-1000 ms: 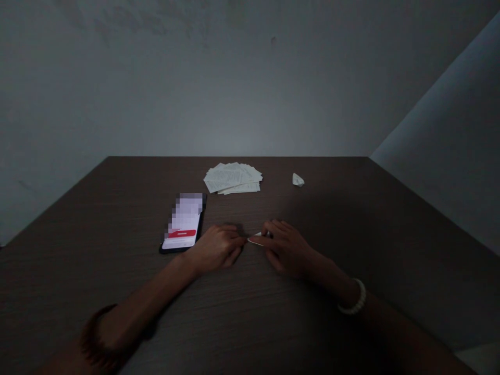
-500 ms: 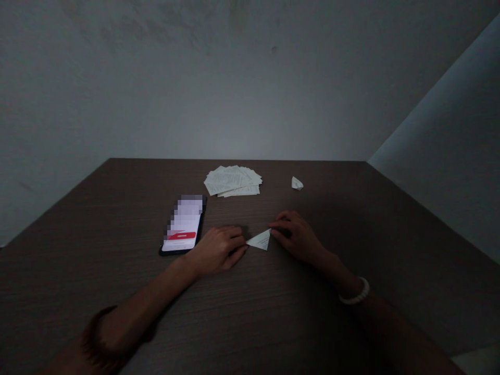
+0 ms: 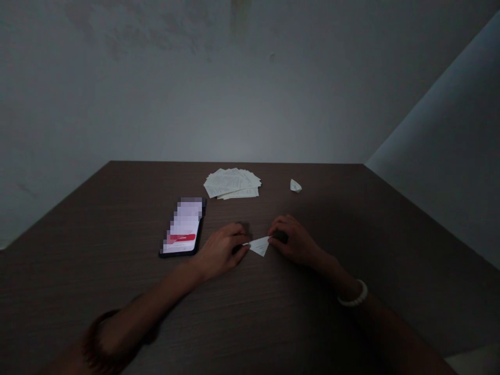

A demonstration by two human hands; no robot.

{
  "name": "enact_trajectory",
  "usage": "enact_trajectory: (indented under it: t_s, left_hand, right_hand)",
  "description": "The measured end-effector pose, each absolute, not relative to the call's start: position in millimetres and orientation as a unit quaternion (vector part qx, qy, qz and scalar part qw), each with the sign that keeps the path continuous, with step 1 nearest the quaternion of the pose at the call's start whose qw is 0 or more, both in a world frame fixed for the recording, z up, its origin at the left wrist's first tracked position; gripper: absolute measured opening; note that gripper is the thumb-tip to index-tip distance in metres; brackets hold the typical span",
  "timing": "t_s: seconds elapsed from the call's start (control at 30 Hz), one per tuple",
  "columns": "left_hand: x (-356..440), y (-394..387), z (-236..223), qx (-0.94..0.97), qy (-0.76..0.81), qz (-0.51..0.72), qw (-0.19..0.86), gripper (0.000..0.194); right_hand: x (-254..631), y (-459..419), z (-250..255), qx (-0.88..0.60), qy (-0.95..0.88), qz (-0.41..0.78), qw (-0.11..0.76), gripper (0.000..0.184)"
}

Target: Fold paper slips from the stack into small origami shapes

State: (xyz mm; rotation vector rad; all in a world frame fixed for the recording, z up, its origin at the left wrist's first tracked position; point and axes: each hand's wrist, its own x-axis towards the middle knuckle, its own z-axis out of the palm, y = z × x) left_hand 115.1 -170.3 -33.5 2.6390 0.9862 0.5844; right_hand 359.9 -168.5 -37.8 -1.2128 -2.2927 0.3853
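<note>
Between my two hands is a small folded piece of paper (image 3: 260,245), white with faint print, shaped like a triangle with one point toward me. My left hand (image 3: 223,247) pinches its left corner between thumb and fingers. At the right corner, my right hand (image 3: 292,239) holds the paper the same way, its fingertips closed on the edge. Both hands rest low over the dark table (image 3: 234,312). The fingers cover the paper's two ends.
A phone (image 3: 182,229) with a lit, partly blurred screen lies just left of my left hand. Farther back, a fanned pile of printed paper sheets (image 3: 232,183) sits by the wall (image 3: 234,104). A small folded paper piece (image 3: 296,186) lies at the back right.
The paper triangle has turned a little, its lower point shifting left and toward me. My right hand has come slightly nearer me, fingers still on the corner.
</note>
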Motion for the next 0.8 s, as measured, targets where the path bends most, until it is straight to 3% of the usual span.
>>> enact_trajectory:
  t_s: [0.5,0.8]
  left_hand:
    - [114.4,-168.6,-34.1,0.886,0.317,0.270,0.203,0.007]
    - [112.8,-167.3,-29.6,0.889,0.277,0.265,0.250,0.018]
  right_hand:
    - [359.1,-172.3,-34.0,-0.418,-0.844,0.140,0.306,0.007]
    - [360.4,-171.4,-34.1,-0.375,-0.829,0.161,0.383,0.004]
